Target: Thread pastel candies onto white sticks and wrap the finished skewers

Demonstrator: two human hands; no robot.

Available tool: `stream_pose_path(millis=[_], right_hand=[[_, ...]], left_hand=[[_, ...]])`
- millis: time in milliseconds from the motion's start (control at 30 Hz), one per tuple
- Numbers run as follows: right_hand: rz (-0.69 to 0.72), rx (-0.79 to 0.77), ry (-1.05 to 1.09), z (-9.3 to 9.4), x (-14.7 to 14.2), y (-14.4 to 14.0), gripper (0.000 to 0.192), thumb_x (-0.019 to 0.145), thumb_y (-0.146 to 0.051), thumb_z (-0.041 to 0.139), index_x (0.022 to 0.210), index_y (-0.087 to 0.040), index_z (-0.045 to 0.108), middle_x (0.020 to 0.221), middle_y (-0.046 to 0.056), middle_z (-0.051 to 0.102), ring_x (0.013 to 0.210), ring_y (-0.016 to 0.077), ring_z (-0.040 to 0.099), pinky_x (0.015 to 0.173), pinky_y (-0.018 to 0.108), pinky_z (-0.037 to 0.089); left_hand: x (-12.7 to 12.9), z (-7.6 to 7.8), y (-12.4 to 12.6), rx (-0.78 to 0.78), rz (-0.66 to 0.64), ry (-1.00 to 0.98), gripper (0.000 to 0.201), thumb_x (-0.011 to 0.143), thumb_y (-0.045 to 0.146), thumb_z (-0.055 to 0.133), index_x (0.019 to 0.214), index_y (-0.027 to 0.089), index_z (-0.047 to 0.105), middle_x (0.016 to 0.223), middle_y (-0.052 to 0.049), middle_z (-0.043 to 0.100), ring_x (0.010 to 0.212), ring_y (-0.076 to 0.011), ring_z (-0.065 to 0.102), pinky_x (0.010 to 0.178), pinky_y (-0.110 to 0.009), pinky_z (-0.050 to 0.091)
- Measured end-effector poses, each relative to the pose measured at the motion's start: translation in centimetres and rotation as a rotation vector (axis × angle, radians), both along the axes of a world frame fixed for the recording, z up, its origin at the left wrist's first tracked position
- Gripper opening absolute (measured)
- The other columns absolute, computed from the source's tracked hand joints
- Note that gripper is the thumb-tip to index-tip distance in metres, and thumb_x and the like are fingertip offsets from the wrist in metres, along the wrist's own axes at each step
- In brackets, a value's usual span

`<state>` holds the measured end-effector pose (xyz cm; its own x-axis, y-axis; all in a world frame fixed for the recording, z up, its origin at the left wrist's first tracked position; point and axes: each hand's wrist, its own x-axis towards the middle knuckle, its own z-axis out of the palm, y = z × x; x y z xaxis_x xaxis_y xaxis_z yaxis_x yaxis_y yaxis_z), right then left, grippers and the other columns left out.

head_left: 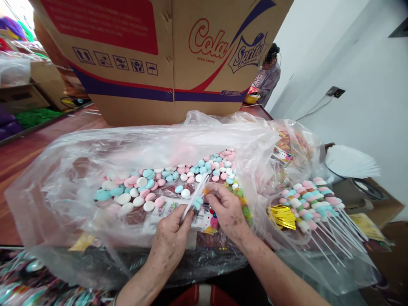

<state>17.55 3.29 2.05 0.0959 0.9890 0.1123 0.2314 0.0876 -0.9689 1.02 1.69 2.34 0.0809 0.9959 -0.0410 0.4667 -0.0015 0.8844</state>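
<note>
My left hand (172, 233) is closed around a few thin white sticks (195, 193) that slant up and away. A light blue candy (197, 203) sits beside these sticks, just above my left thumb; whether it is threaded on one I cannot tell. My right hand (228, 209) pinches a small orange candy (206, 191) close to the sticks. Beyond both hands, pink, white and blue round candies (149, 182) lie spread in a clear plastic bag (76, 157). Green and yellow candies (245, 208) lie right of my right hand. Under the hands is a printed packet (208, 222).
Finished-looking candy skewers (312, 199) lie at the right beside gold twist ties (283, 216). Behind them is a stack of white paper (350, 161). A large cardboard box (134, 85) blocks the far side. Another person (269, 78) is behind it at the right.
</note>
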Motion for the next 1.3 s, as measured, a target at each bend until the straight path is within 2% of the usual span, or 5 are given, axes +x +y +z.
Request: stream_pose_path(millis=[267,433,633,967,1300], right_hand=[[0.116,-0.017,0.001,2.3,-0.1,0.6,0.026,0.093,-0.032,0.053,0.109,-0.022,0.07,0.093,0.001,0.073,0.08,0.0165,0.067,0.074,0.028,0.052],[0.1,0.042,-0.618,3.1,-0.2,5.5,0.025,0.095,-0.019,0.048,0.103,-0.021,0.071,0.107,0.006,0.072,0.101,0.0211,0.065,0.091,0.032,0.048],[0.177,-0.033,-1.175,1.9,-1.9,7.7,0.031,0.095,-0.012,0.042,0.112,-0.02,0.066,0.121,0.015,0.062,0.106,0.0276,0.061,0.08,0.035,0.048],[0.103,-0.12,-0.48,1.9,-2.4,9.2,0.006,0.087,-0.02,0.055,0.082,-0.019,0.06,0.073,-0.002,0.06,0.07,0.0145,0.055,0.064,0.024,0.039],[0.222,-0.198,-0.862,3.0,-3.0,8.2,0.008,0.085,-0.019,0.058,0.092,-0.019,0.063,0.092,0.006,0.067,0.084,0.0204,0.057,0.07,0.029,0.039]], left_hand=[[-1.0,-0.4,0.1,0.06,0.094,-0.094,0.027,0.088,0.042,0.053,0.077,0.02,0.064,0.055,0.007,0.044,0.052,-0.0134,0.04,0.05,-0.023,0.034],[-2.1,0.0,0.3,0.06,0.214,-0.184,0.028,0.086,0.043,0.059,0.068,0.021,0.058,0.054,0.007,0.044,0.049,-0.0119,0.037,0.043,-0.023,0.026],[-2.4,0.5,0.4,0.065,0.267,-0.294,0.028,0.082,0.044,0.064,0.067,0.021,0.059,0.055,0.006,0.046,0.049,-0.0114,0.038,0.042,-0.023,0.029],[-3.1,-0.2,0.3,0.035,0.266,-0.332,0.03,0.084,0.042,0.063,0.065,0.02,0.058,0.056,0.006,0.044,0.048,-0.0097,0.033,0.042,-0.022,0.024],[-3.0,-0.1,0.3,0.046,0.246,-0.277,0.031,0.084,0.042,0.062,0.062,0.021,0.056,0.054,0.007,0.043,0.048,-0.0105,0.033,0.043,-0.022,0.024]])
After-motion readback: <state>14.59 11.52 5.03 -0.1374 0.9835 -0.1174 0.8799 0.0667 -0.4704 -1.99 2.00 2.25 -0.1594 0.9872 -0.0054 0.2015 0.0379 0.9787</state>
